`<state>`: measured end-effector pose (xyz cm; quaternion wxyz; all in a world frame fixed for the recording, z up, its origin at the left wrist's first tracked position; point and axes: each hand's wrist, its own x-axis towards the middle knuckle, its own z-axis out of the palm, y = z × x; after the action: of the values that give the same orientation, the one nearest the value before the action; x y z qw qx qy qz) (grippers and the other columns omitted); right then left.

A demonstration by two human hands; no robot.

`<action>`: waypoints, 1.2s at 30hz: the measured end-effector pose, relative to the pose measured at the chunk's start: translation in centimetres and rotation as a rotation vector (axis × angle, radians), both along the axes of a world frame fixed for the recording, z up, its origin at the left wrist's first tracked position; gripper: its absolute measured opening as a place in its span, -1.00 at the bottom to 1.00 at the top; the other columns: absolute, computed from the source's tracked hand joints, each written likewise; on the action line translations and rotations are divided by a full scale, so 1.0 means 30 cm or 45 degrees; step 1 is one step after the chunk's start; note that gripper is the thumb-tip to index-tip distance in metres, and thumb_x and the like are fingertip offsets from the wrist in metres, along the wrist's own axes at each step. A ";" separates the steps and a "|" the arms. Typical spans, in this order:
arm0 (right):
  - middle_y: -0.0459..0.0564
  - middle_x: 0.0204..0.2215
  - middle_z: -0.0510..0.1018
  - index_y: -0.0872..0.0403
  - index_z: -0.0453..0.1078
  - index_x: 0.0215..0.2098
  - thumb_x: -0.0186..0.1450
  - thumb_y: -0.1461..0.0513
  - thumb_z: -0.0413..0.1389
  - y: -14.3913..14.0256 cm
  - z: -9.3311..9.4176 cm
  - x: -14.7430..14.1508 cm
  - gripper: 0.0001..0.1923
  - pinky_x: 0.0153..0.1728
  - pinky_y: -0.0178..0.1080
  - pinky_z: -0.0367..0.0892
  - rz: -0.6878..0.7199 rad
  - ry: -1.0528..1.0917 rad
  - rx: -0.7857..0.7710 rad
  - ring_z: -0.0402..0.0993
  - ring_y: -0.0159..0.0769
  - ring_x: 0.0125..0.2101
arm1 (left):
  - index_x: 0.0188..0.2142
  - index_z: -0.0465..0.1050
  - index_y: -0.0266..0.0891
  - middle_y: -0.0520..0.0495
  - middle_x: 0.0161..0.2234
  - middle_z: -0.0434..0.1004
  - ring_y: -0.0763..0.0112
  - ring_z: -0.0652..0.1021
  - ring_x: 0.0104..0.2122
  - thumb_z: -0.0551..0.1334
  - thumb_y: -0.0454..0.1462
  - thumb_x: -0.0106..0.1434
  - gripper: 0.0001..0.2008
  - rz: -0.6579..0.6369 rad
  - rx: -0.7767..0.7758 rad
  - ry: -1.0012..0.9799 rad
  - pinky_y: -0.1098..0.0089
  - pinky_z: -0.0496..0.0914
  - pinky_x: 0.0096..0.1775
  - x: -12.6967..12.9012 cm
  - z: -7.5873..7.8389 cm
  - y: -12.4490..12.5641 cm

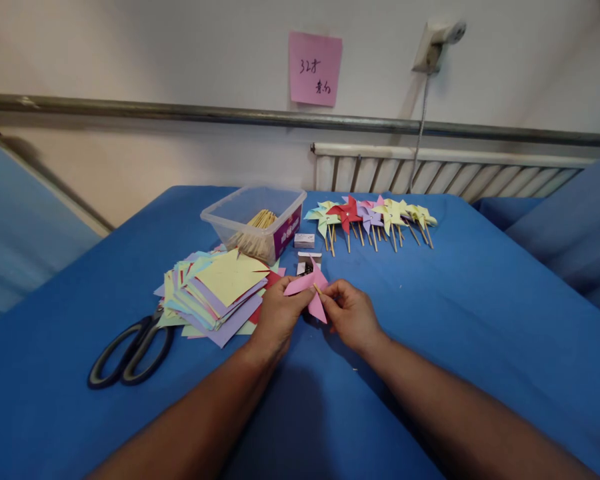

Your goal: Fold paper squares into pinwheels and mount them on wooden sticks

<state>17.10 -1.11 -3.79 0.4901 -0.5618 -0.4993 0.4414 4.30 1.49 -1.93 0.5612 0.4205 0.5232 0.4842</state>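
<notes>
Two hands meet over the middle of the blue-covered bench (480, 313), both pinched on one pink paper pinwheel (310, 292). The left hand (279, 317) grips its near-left vane with thumb and fingers closed; the right hand (351, 313) nips the centre, where a thin wooden stick tip shows between the fingertips. The pinwheel is held just above the cloth. To the left lies a fanned stack of coloured paper squares (215, 293), with black-handled scissors (130, 347) beside it. Behind the stack stands a clear plastic tub (253, 223) holding wooden sticks. Two small boxes (305, 241) sit just beyond the hands, and a row of finished pinwheels (370, 217) lies further back, near the radiator
</notes>
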 end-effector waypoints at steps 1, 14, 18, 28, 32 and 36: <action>-0.17 -0.62 0.42 0.04 0.33 -0.44 0.20 0.05 0.13 -0.001 0.001 -0.001 -0.76 -0.76 -0.40 0.17 0.002 0.008 -0.011 0.27 -0.44 -0.71 | -0.30 0.49 -0.29 0.02 -0.48 0.53 0.45 0.49 -0.50 0.41 -0.24 -0.08 -0.68 -0.009 0.005 -0.003 0.48 0.34 -0.43 0.000 0.000 -0.001; -0.20 -0.68 0.42 0.06 0.28 -0.45 0.18 -0.01 0.16 -0.003 0.011 -0.013 -0.68 -0.74 -0.40 0.26 0.033 0.209 -0.066 0.30 -0.46 -0.74 | -0.27 0.50 -0.31 -0.01 -0.46 0.55 0.43 0.49 -0.50 0.44 -0.20 -0.12 -0.60 -0.031 0.069 0.101 0.45 0.35 -0.42 -0.007 0.005 0.013; -0.20 -0.70 0.42 0.06 0.26 -0.49 0.15 -0.04 0.18 0.000 0.012 -0.014 -0.63 -0.73 -0.40 0.25 0.030 0.263 -0.064 0.30 -0.47 -0.75 | -0.27 0.51 -0.31 -0.01 -0.46 0.56 0.42 0.49 -0.50 0.44 -0.21 -0.13 -0.61 -0.019 0.050 0.061 0.45 0.35 -0.42 -0.007 0.014 0.011; -0.15 -0.67 0.42 0.07 0.30 -0.55 0.17 0.00 0.18 -0.002 0.015 0.003 -0.66 -0.59 -0.36 0.22 0.065 0.123 0.051 0.33 -0.42 -0.64 | -0.31 0.54 -0.32 -0.07 -0.41 0.59 0.34 0.54 -0.42 0.44 -0.22 -0.13 -0.64 -0.087 0.050 -0.090 0.39 0.40 -0.34 -0.009 0.023 0.010; -0.15 -0.58 0.45 0.07 0.36 -0.32 0.13 0.04 0.21 0.006 0.018 0.013 -0.71 -0.54 -0.34 0.25 -0.151 0.179 0.038 0.35 -0.40 -0.57 | -0.30 0.55 -0.34 -0.11 -0.42 0.59 0.26 0.56 -0.41 0.46 -0.21 -0.14 -0.62 -0.123 -0.003 -0.109 0.34 0.41 -0.33 -0.013 0.032 0.014; -0.07 -0.39 0.54 0.08 0.36 -0.18 0.05 0.08 0.28 0.020 0.033 0.035 -0.59 -0.37 -0.29 0.33 -0.178 0.329 0.002 0.44 -0.35 -0.42 | -0.28 0.55 -0.34 -0.15 -0.37 0.60 0.25 0.56 -0.39 0.45 -0.23 -0.10 -0.64 -0.234 -0.004 -0.077 0.31 0.42 -0.31 -0.016 0.041 0.014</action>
<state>18.14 -0.52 -2.80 0.5803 -0.5333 -0.3921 0.4745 3.83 1.91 -0.69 0.6194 0.4510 0.4661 0.4424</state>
